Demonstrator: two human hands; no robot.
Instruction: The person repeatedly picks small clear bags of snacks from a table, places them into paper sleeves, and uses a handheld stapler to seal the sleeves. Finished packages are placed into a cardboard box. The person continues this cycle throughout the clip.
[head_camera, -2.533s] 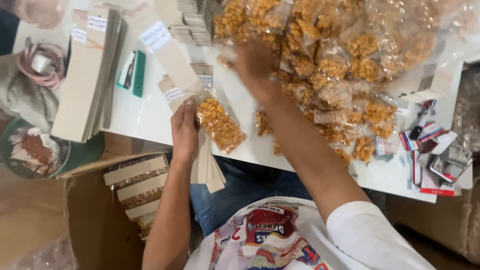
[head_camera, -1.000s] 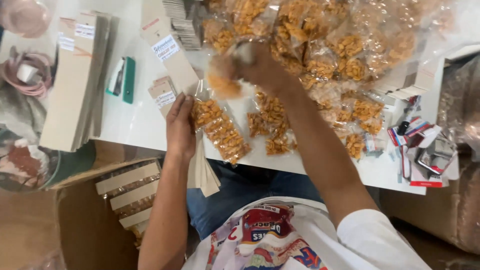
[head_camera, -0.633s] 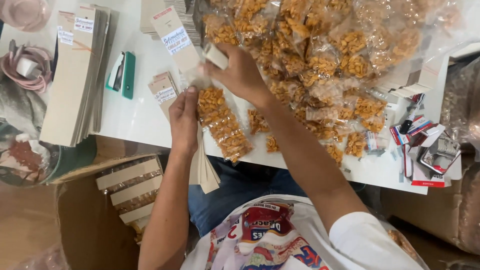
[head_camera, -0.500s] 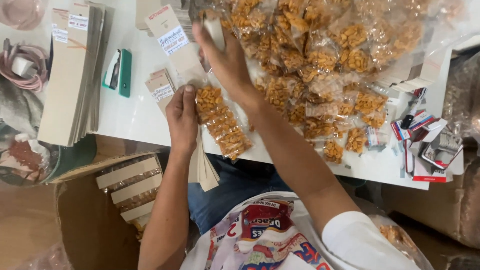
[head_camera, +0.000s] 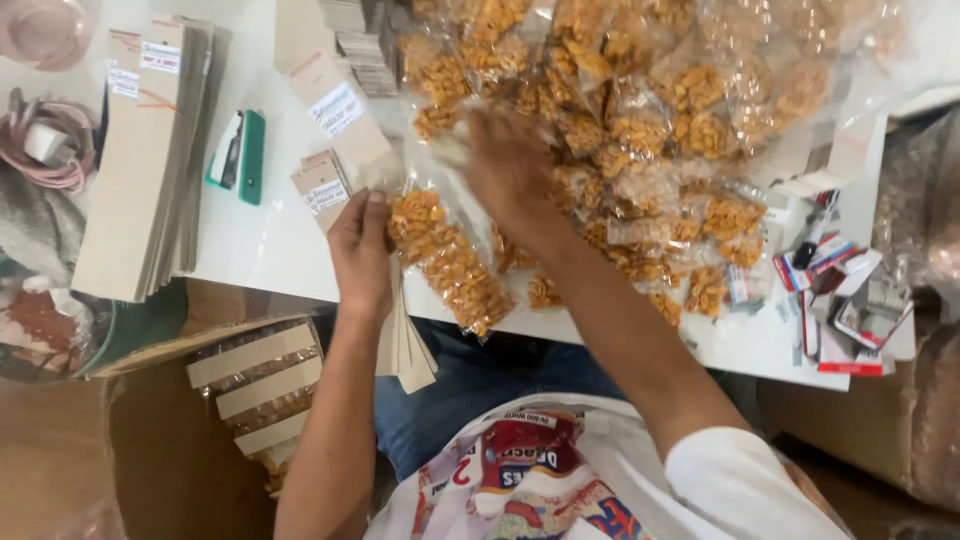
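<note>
Snack packets, clear plastic, orange-brown contents: large loose heap (head_camera: 650, 130) over the far and right part of the white table (head_camera: 260, 250); one long packet (head_camera: 450, 265) lies apart at the near edge, slanting toward the person.

Left hand (head_camera: 360, 255): palm down, fingers together and bent, pressing a fan of tan card strips (head_camera: 405, 345) that overhangs the table edge; fingertips touch the long packet's left end.

Right hand (head_camera: 510, 170): blurred, reaching into the heap's near left side; whether it grips a packet cannot be told.

Card headers, tan, with white labels: small stack (head_camera: 320, 185) just beyond the left hand; longer one (head_camera: 335, 105) behind it; tall stack (head_camera: 150, 160) on edge at far left.

Stapler, green and white (head_camera: 238, 152): between the tall stack and the labelled cards.

Small red-and-white boxes (head_camera: 840, 300): cluster at the right table edge.

Carton (head_camera: 250, 390): below the table, left, holding finished carded packets.
</note>
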